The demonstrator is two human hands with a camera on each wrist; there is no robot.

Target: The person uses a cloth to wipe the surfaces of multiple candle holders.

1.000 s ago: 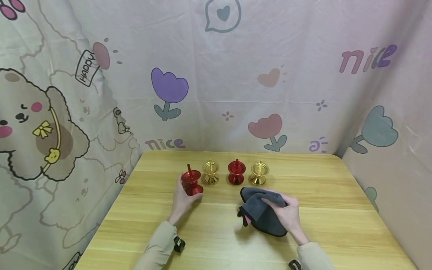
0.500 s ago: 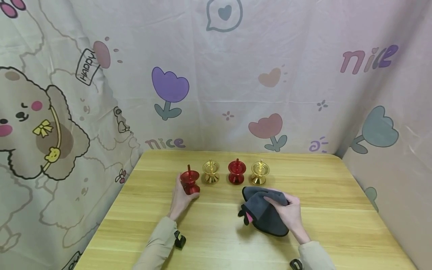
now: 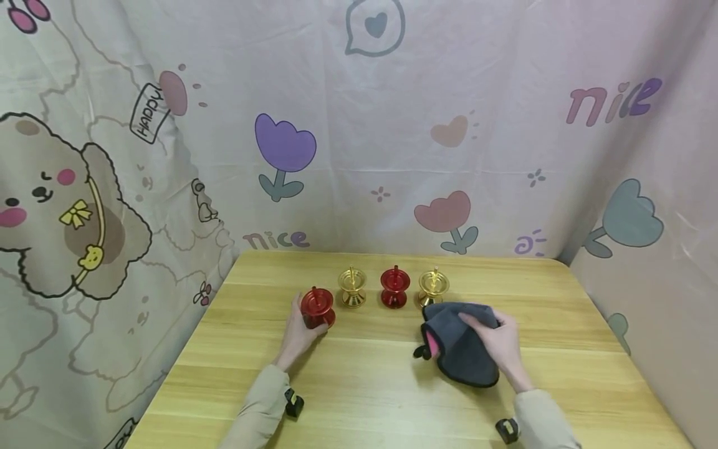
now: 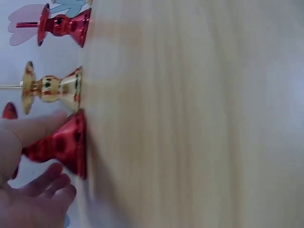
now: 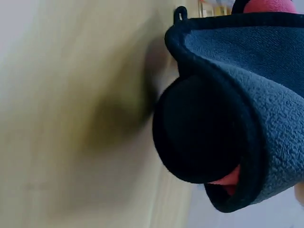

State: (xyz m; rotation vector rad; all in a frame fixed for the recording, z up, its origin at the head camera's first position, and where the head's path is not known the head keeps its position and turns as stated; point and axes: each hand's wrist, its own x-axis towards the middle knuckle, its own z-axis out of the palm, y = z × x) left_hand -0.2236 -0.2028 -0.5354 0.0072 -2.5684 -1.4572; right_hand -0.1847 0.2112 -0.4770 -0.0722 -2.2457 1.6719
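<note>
My left hand (image 3: 295, 335) holds a shiny red candle holder (image 3: 318, 302) at the left end of a row. In the left wrist view its flared base (image 4: 76, 147) meets the tabletop, thumb on one side and fingers on the other. Right of it stand a gold candle holder (image 3: 352, 284), a second red candle holder (image 3: 395, 287) and another gold candle holder (image 3: 434, 284), each with an upright spike. My right hand (image 3: 501, 342) pinches a folded dark grey cloth (image 3: 462, 352) with black edging and a bit of pink showing. The cloth overlaps the right gold holder's foot.
The light wooden table (image 3: 359, 386) carries the holders towards its back half. A printed fabric backdrop (image 3: 359, 125) rises behind it and along both sides. Black straps with small mounts (image 3: 507, 430) sit at both sleeves.
My left hand has brought the red candle holder lower, and its spike now looks shorter to the head camera. My right hand has moved the cloth to the right. The other holders stay put.
</note>
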